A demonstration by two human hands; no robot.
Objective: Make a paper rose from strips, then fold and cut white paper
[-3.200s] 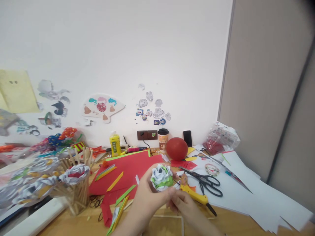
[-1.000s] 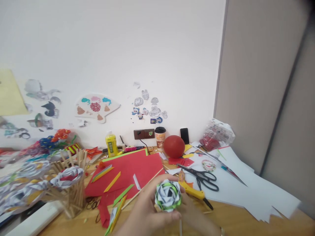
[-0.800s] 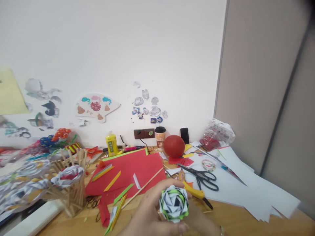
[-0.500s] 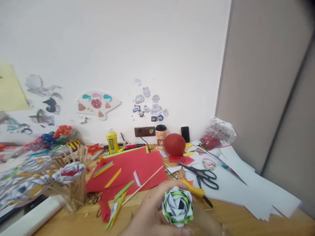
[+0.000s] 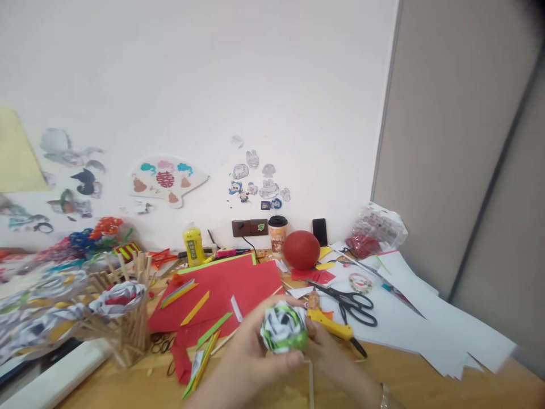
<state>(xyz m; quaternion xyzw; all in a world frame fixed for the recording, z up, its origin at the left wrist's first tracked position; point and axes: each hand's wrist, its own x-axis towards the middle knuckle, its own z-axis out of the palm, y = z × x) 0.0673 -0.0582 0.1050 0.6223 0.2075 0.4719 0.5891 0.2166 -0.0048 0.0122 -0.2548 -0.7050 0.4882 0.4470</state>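
Observation:
A ball-shaped paper flower (image 5: 283,326), folded from white and green strips, is held over the near edge of the table. My left hand (image 5: 255,346) is wrapped round its left side, with the thumb across the bottom. Against the flower's right side, my right hand (image 5: 326,346) is closed, its fingertips partly hidden behind it. A thin pale strip (image 5: 311,386) hangs down between the hands; where its upper end is attached cannot be seen. Just beyond my right hand lies a yellow glue gun (image 5: 330,324), and black-handled scissors (image 5: 355,307) are behind that.
Red paper sheets (image 5: 230,287) with loose coloured strips lie left of centre. A bundle of wooden sticks (image 5: 131,335) stands at the left near other paper flowers (image 5: 51,324). At the back are a yellow bottle (image 5: 194,245), a lidded cup (image 5: 277,236) and a red ball (image 5: 301,250). White sheets (image 5: 443,324) spread to the right.
Both hands have moved up and left with the paper flower, which has turned to show more green. More of my right hand now shows, and the pale strip has come into view.

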